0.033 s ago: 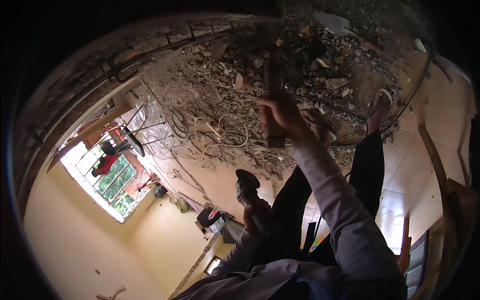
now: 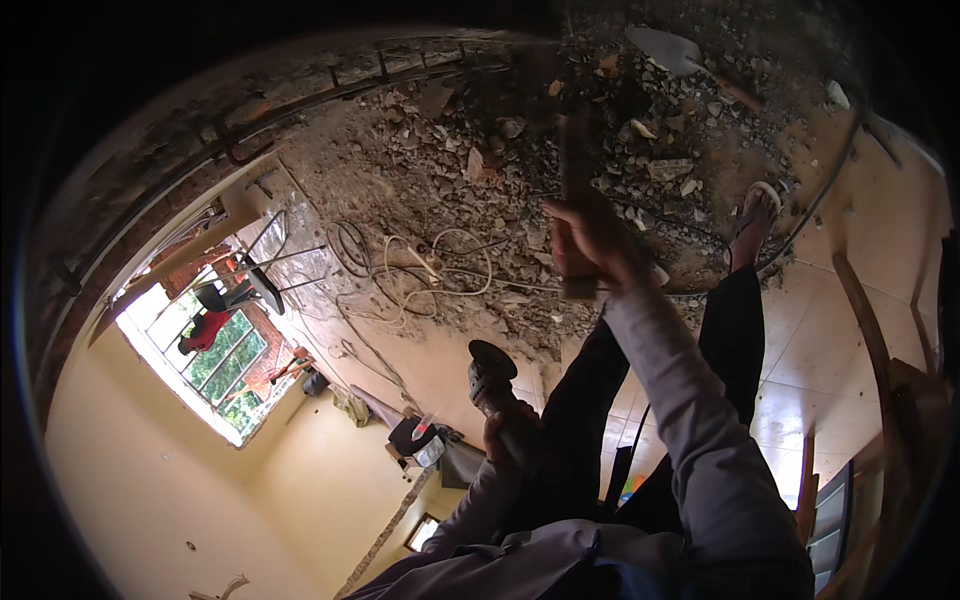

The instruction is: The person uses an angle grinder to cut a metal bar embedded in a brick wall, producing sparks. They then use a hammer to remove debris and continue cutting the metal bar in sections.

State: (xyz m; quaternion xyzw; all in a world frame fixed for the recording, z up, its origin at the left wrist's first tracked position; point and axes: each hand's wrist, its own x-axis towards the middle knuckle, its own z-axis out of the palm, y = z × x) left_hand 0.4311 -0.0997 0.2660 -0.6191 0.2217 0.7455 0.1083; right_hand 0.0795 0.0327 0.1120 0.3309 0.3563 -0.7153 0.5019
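right hand: our right hand (image 2: 590, 240) is raised out over the rubble, fingers wrapped tight round the wooden handle of a hammer (image 2: 577, 190); the head is smeared by motion, so we cannot tell exactly where it sits.
left hand: our left hand (image 2: 510, 440) is low by the knee, fingers curled fully round the body of an angle grinder (image 2: 492, 375), its disc end pointing up toward the debris.
rubble: broken masonry and dust (image 2: 560, 130) cover the floor along the foot of the chipped wall, with loose cables (image 2: 440, 265) coiled at its near edge.
other things: a trowel (image 2: 665, 48) lies on the debris at its far side; a sandalled foot (image 2: 755, 215) stands at the rubble's right edge, where the bare tiles begin.
step in hand: we judge this to be mid-swing, chipping with the hammer while the grinder is merely carried.
next move: it calls for a firm grip through the blow, the strike kept well apart from the cables and the foot, and the grinder held steady away from our leg.
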